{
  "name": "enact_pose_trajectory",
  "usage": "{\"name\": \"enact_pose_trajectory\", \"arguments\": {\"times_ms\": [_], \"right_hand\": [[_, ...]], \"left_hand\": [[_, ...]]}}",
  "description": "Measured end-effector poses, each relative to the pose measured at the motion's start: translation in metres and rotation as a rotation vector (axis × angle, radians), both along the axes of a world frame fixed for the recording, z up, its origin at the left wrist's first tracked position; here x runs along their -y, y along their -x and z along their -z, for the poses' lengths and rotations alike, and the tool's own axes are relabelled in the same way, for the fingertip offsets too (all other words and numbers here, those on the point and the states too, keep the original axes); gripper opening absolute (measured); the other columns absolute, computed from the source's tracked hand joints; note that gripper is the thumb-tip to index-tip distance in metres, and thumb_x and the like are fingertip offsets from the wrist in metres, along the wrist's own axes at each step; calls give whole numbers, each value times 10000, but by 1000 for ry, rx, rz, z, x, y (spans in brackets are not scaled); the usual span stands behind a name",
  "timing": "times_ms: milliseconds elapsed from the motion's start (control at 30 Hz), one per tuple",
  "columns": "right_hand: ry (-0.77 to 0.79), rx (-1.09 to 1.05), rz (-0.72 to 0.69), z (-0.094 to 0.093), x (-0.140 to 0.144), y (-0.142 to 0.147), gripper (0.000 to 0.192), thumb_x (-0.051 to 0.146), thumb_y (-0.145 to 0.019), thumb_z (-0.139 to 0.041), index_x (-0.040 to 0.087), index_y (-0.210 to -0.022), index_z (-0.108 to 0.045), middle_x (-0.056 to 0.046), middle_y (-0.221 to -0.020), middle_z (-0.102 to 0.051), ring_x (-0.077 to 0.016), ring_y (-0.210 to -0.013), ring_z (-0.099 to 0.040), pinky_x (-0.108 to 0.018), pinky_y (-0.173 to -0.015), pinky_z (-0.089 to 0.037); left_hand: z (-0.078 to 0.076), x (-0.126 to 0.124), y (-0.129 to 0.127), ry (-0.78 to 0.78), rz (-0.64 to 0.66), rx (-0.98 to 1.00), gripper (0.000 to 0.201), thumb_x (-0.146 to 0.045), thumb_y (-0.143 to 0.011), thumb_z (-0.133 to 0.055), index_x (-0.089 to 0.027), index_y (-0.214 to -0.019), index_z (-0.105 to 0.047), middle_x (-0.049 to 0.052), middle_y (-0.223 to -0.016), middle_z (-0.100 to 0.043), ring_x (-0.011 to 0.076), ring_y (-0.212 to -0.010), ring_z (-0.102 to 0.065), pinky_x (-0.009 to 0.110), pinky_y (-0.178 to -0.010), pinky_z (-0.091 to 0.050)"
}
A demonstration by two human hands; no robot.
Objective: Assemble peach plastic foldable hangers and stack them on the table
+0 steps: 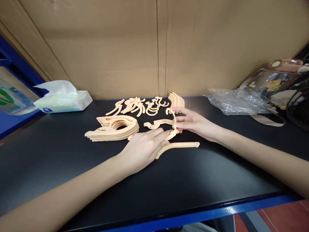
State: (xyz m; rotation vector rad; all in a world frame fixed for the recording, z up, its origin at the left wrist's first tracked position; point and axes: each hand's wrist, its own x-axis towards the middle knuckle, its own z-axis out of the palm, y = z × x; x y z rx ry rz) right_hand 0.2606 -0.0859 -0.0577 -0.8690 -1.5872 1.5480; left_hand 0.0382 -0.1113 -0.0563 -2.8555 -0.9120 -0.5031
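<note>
My right hand (190,123) pinches a cream plastic hanger hook (174,116), its curved end up. The hook's lower end meets a cream hanger arm (172,135) that my left hand (142,146) grips from the left; whether the two are joined I cannot tell. Most of that arm lies hidden under my left fingers. In front of the hands, a loose curved hanger arm (185,145) rests on the table, close to my left fingertips. Just behind them lie further cream hanger pieces (152,125), partly covered by my right fingers.
A stack of folded hangers (108,132) sits left on the black table (193,183). Along the back lie loose arms (134,105), hooks (152,108) and a row of arms (177,100). A tissue pack (65,101), plastic bag (238,101) and clear bag (272,83) flank them.
</note>
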Motion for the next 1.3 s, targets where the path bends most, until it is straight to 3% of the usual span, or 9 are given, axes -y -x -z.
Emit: {"name": "enact_pose_trajectory", "arguments": {"times_ms": [467,800,1300], "right_hand": [[-115,53,75,-1,1,0,521,238,-793,-664,225,-1251,-416,44,-760,-617,-110,-672,-564,-295,-705,-457],[-229,155,137,-12,8,4,467,214,-791,-647,231,-1202,-425,53,-722,-608,-133,-692,-596,-331,-736,-484],[-309,199,198,-7,7,7,422,264,-796,-653,236,-1158,-438,46,-741,-590,-142,-723,-572,-331,-753,-466]], "left_hand": [[2,-1,1,20,-39,-12,342,-327,-992,-328,-205,-1230,-541,38,-1024,-664,194,-839,-661,280,-618,-506],[1,-1,0,38,-83,-55,352,-332,-995,-318,-195,-1231,-540,52,-1030,-660,191,-869,-660,263,-618,-496],[-6,5,-5,18,-97,-104,288,-276,-982,-359,-177,-1133,-582,23,-906,-669,161,-733,-643,235,-510,-400]]}}
